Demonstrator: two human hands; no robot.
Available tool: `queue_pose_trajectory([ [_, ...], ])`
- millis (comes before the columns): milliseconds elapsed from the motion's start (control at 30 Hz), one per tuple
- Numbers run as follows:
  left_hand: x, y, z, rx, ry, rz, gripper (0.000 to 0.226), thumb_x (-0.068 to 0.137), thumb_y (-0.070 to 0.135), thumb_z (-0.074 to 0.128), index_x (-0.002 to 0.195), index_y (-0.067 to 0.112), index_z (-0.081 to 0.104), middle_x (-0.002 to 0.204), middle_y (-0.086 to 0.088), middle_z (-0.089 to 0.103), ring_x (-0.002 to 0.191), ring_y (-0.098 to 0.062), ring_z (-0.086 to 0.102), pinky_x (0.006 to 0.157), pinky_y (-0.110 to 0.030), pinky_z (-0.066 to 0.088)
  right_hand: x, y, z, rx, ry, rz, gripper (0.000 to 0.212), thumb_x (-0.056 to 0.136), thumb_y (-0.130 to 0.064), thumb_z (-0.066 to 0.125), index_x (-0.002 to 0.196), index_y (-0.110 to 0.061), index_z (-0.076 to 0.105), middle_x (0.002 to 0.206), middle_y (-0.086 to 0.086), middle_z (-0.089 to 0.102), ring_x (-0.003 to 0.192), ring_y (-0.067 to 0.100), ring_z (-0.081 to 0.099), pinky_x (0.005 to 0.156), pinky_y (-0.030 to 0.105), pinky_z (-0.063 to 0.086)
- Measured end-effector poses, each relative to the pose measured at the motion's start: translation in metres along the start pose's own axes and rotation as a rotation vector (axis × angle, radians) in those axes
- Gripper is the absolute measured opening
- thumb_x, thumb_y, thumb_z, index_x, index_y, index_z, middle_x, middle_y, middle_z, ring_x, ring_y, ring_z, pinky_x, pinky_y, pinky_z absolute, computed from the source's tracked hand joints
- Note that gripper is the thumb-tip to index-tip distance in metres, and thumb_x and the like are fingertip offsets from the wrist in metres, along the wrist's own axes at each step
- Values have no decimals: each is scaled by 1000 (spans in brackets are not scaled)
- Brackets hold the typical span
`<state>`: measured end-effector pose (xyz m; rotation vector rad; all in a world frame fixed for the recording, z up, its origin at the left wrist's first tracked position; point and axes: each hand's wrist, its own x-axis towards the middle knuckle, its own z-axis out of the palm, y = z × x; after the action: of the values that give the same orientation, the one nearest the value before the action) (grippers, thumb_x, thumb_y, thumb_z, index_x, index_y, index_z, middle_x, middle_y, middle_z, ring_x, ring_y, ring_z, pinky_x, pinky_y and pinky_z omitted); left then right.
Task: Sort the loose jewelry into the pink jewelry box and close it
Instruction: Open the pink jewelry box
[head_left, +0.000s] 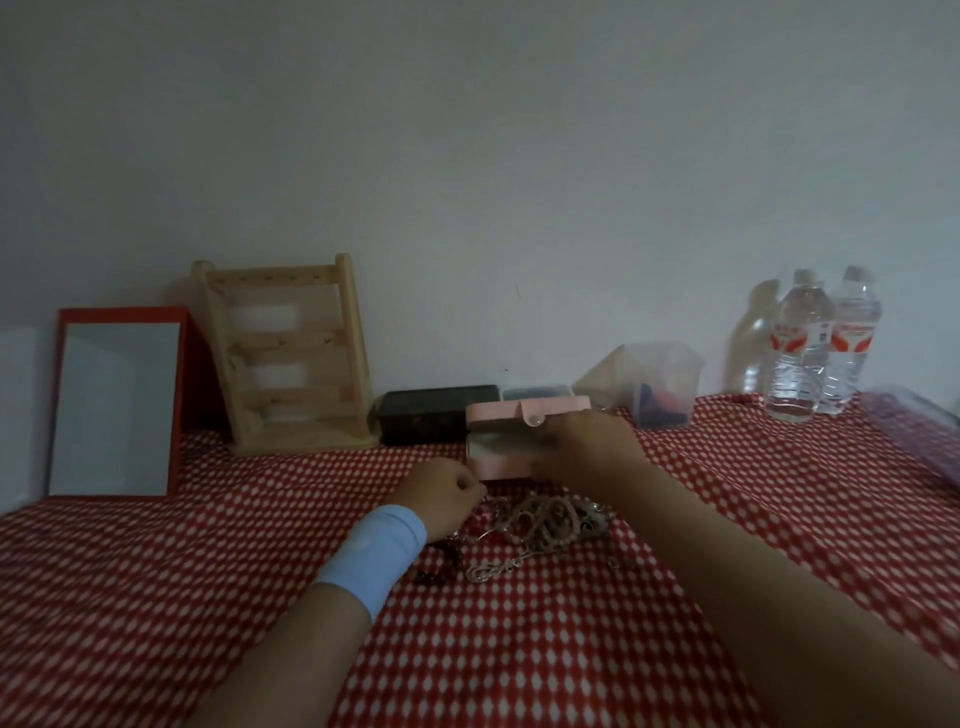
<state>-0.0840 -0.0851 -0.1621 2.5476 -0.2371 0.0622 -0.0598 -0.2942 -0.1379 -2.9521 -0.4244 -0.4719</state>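
Note:
The pink jewelry box (491, 457) stands open on the red patterned cloth, its lid (519, 414) raised at the back. My right hand (587, 447) covers the box's right half. Its fingers reach into the interior and are blurred, so what they hold is hidden. A tangled pile of loose jewelry (550, 522), chains and beaded bracelets, lies just in front of the box. My left hand (447, 493), with a light blue wristband, is curled at the pile's left edge near the box's front corner. Whether it holds a piece cannot be seen.
A black box (431, 421) and a lidded container (537, 392) sit behind the pink box. At the back left stand a wooden earring stand (291, 353) and a red-framed mirror (117, 400). A clear cup (665, 384) and two water bottles (821, 348) are at the back right.

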Motion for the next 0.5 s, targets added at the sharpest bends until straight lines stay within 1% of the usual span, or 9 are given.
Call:
queue_pose_trajectory([
  [33,-2,3,4,56,-26,25,33,96,36,54,100,11,75,103,-7,72,92,-20,66,87,-35,52,0,0,2,-38,12,41,47,90,-57,60,126,-27,63,119,-1,68,107,21,65,88,35,51],
  [100,-5,7,12,160,-34,103,36,97,40,52,117,16,70,122,-2,64,107,-18,59,97,-32,47,-4,-1,9,-131,52,139,52,90,-62,57,122,-22,63,115,1,70,101,22,68,77,32,52],
  [167,-8,8,17,261,-35,165,40,99,40,47,128,18,64,138,-1,52,122,-20,48,106,-32,38,-11,-5,16,-158,108,231,49,91,-62,53,113,-20,67,105,0,72,90,20,70,63,28,47],
  [200,-10,8,18,296,-47,187,40,100,38,45,131,19,61,143,-1,47,126,-21,43,109,-32,34,-14,-7,18,-125,127,267,46,92,-61,52,108,-21,68,100,-1,72,85,19,70,59,27,45],
  [233,-12,7,20,301,-67,199,39,101,37,43,133,21,60,145,0,44,128,-21,40,111,-32,31,-18,-8,18,-81,119,289,42,92,-60,52,104,-23,69,97,-1,71,83,19,69,59,28,47],
  [267,-15,7,20,283,-88,209,38,101,35,43,134,22,59,145,0,44,128,-20,39,112,-32,31,-20,-8,21,-40,97,292,39,93,-58,53,104,-24,70,98,0,71,85,19,69,63,29,50],
  [333,-20,9,20,220,-102,247,36,100,31,48,132,22,60,140,1,49,126,-17,43,110,-29,33,-23,-7,24,-3,30,281,37,95,-51,54,107,-22,73,100,2,73,88,20,68,73,30,54],
  [400,-25,11,16,173,-107,258,33,98,30,53,129,23,62,135,3,54,122,-13,48,106,-26,37,-27,-5,29,68,20,244,32,96,-44,53,110,-26,76,101,1,75,88,19,68,79,29,55],
  [500,-26,10,15,89,-120,226,36,97,29,54,132,22,58,136,2,55,120,-12,51,105,-26,39,-34,-13,31,170,-58,172,31,96,-26,49,111,-19,75,112,4,73,96,21,67,88,32,54],
])
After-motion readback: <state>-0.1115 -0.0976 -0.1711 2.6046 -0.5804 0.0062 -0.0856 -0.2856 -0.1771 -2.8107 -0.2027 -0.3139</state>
